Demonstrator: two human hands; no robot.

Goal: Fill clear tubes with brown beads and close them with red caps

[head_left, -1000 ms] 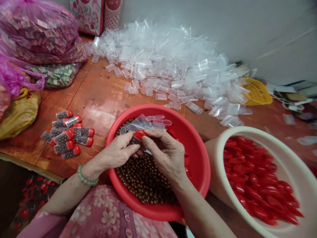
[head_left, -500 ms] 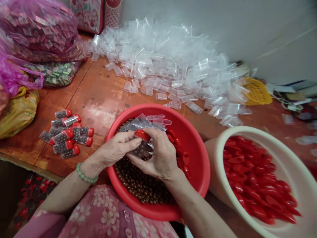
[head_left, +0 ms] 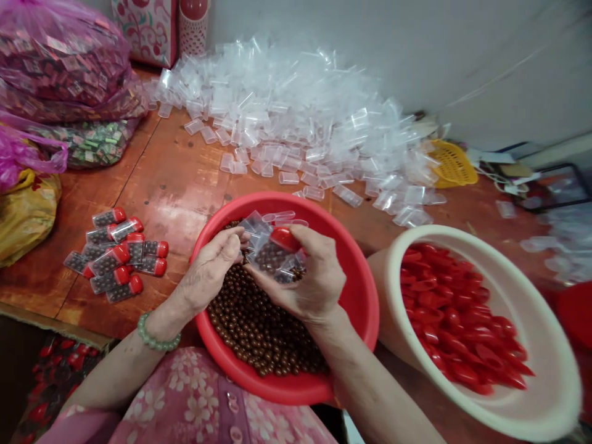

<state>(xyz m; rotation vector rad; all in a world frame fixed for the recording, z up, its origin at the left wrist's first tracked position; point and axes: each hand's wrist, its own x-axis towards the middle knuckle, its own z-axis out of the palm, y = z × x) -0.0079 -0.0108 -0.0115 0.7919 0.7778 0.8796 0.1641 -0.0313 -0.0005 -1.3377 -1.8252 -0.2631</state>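
My right hand (head_left: 317,271) grips a small clear tube (head_left: 271,256) with dark beads and a red cap (head_left: 283,238) at its upper end, over a red basin (head_left: 358,333). Just left of the tube is my left hand (head_left: 210,271), a green bead bracelet on its wrist. Its fingers are loosely stretched, and nothing shows in them. Shiny brown beads (head_left: 263,330) fill the basin's near side. Several empty clear tubes (head_left: 278,217) lie at its far side, partly hidden by my hands.
Filled, red-capped tubes (head_left: 111,260) lie in a group at left. A heap of clear tubes (head_left: 296,111) covers the table's back. A cream basin (head_left: 550,364) of red caps (head_left: 456,320) stands at right. Pink plastic bags (head_left: 60,61) and a yellow basket (head_left: 451,163) are farther away.
My left hand has let go of the tube and drawn back to the left. The tube stays in my right hand. The view has shifted a little to the right.
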